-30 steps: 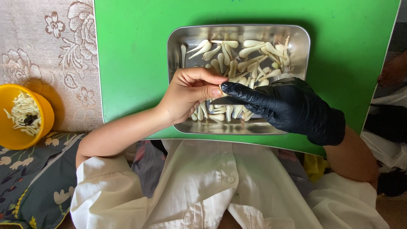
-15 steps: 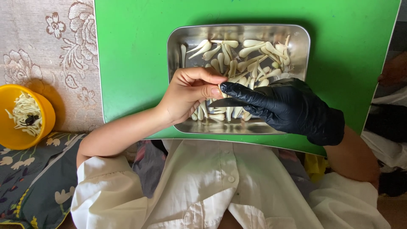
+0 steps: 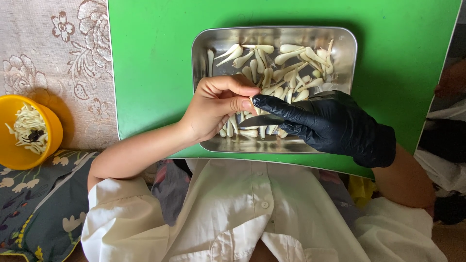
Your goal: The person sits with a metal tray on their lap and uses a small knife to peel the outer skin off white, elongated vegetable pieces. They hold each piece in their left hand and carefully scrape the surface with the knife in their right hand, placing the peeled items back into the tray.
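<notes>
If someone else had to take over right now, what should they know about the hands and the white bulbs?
Left hand: bare, pinching one small white bulb at its fingertips above the metal tray.
Right hand: in a black glove, holding a knife blade right under that bulb.
Tray: sits on a green board, holds many white bulbs.
Yellow bowl: off to the left, holds pale trimmings.
Done: some scraps are in the bowl.
Left: plenty of bulbs lie in the tray.
</notes>
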